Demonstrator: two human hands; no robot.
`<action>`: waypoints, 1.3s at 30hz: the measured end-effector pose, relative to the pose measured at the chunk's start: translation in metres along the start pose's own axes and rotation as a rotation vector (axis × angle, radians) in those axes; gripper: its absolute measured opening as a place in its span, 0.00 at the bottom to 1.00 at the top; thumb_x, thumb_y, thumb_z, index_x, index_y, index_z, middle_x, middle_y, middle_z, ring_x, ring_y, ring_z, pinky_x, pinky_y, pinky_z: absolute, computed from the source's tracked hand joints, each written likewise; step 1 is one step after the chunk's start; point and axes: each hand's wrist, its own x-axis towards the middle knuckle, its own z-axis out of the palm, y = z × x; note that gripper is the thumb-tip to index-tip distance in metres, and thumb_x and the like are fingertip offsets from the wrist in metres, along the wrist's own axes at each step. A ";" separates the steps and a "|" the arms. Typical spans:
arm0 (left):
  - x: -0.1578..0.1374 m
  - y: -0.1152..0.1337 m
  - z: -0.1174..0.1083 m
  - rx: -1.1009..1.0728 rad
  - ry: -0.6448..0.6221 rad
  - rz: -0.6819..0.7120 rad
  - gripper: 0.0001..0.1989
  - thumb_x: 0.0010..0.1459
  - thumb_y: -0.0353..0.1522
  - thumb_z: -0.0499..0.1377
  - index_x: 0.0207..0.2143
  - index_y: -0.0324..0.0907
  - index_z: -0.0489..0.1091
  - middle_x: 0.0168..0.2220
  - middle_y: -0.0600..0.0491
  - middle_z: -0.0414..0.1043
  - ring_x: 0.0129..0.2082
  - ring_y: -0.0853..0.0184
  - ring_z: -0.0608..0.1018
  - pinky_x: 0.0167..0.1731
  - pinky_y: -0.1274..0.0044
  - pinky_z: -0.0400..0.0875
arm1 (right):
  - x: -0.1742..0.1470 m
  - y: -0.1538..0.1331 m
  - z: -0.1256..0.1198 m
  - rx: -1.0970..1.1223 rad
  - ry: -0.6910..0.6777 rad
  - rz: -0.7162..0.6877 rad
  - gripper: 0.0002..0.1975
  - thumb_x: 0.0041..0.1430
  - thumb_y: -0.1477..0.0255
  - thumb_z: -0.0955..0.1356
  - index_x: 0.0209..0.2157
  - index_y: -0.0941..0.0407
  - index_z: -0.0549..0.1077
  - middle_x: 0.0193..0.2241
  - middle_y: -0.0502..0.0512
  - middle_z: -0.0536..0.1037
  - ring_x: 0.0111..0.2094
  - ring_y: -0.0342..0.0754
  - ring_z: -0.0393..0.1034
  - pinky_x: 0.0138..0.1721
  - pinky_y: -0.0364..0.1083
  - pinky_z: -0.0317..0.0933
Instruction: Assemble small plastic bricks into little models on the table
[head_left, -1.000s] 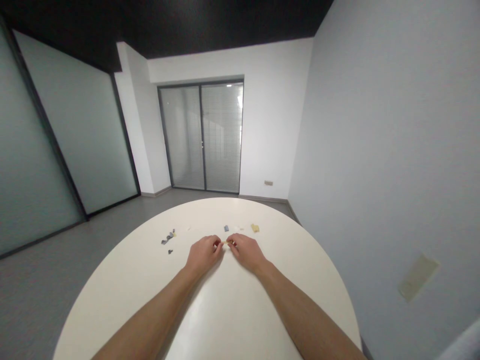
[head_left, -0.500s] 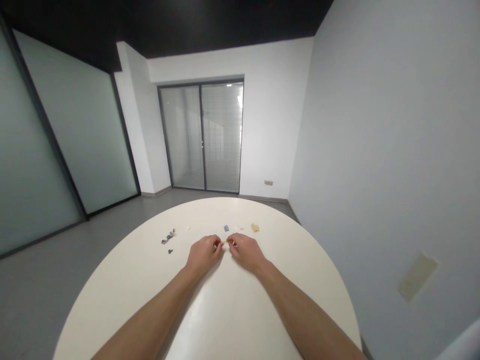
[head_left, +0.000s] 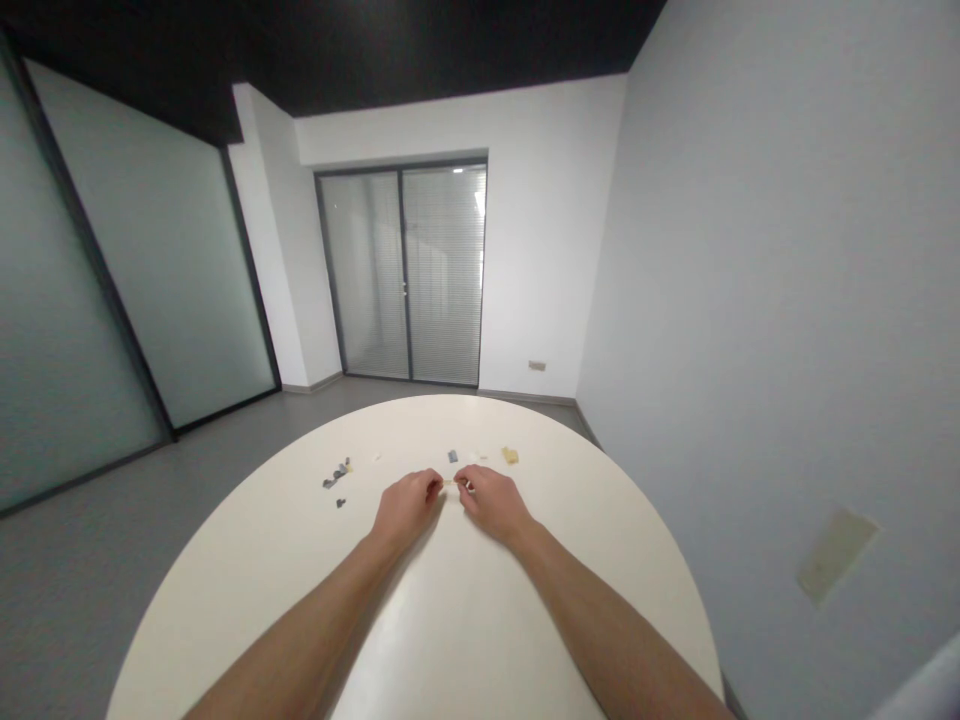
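My left hand (head_left: 409,502) and my right hand (head_left: 491,500) meet over the middle of the round white table (head_left: 465,620), fingers pinched. Between their fingertips runs a small, thin yellowish piece (head_left: 449,483); each hand grips one end, and its kind is too small to make out. Just beyond the hands lies a small blue-grey piece (head_left: 453,456). To its right are a whitish scrap (head_left: 480,457) and a flat yellow piece (head_left: 510,455).
Left of my hands lies a loose group of small dark grey pieces (head_left: 339,473), with a single dark piece (head_left: 340,503) nearer me. A tiny white bit (head_left: 377,457) is beside them. Past the table stand a glass door (head_left: 405,280) and a white wall (head_left: 551,240).
My fingertips have drawn slightly apart, and a little more of the thin yellowish piece shows between them. The pieces on the table have stayed put.
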 end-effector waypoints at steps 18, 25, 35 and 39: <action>-0.001 0.006 -0.004 -0.026 -0.022 0.000 0.09 0.63 0.34 0.53 0.40 0.45 0.72 0.39 0.52 0.77 0.39 0.67 0.76 0.34 0.78 0.62 | 0.000 -0.003 -0.001 -0.031 -0.009 0.024 0.05 0.62 0.71 0.64 0.38 0.54 0.71 0.36 0.53 0.78 0.38 0.46 0.71 0.38 0.43 0.58; -0.002 0.006 -0.006 -0.023 -0.021 0.023 0.09 0.63 0.34 0.53 0.38 0.45 0.73 0.39 0.52 0.77 0.37 0.67 0.76 0.34 0.78 0.62 | 0.000 -0.002 -0.001 -0.047 -0.015 0.017 0.04 0.61 0.73 0.65 0.37 0.53 0.71 0.35 0.52 0.78 0.37 0.45 0.71 0.37 0.42 0.58; -0.003 0.010 -0.007 -0.024 -0.042 0.009 0.14 0.64 0.37 0.50 0.39 0.45 0.74 0.40 0.50 0.77 0.40 0.65 0.76 0.37 0.77 0.64 | 0.000 -0.001 0.000 -0.014 -0.014 0.000 0.05 0.62 0.72 0.65 0.39 0.53 0.71 0.36 0.52 0.78 0.38 0.45 0.71 0.38 0.42 0.58; -0.001 0.007 -0.004 -0.024 -0.031 0.027 0.15 0.65 0.36 0.48 0.39 0.45 0.74 0.40 0.51 0.78 0.39 0.65 0.76 0.37 0.77 0.64 | 0.000 -0.001 -0.001 0.010 -0.013 -0.021 0.04 0.63 0.71 0.65 0.39 0.52 0.71 0.37 0.51 0.78 0.38 0.45 0.71 0.39 0.42 0.59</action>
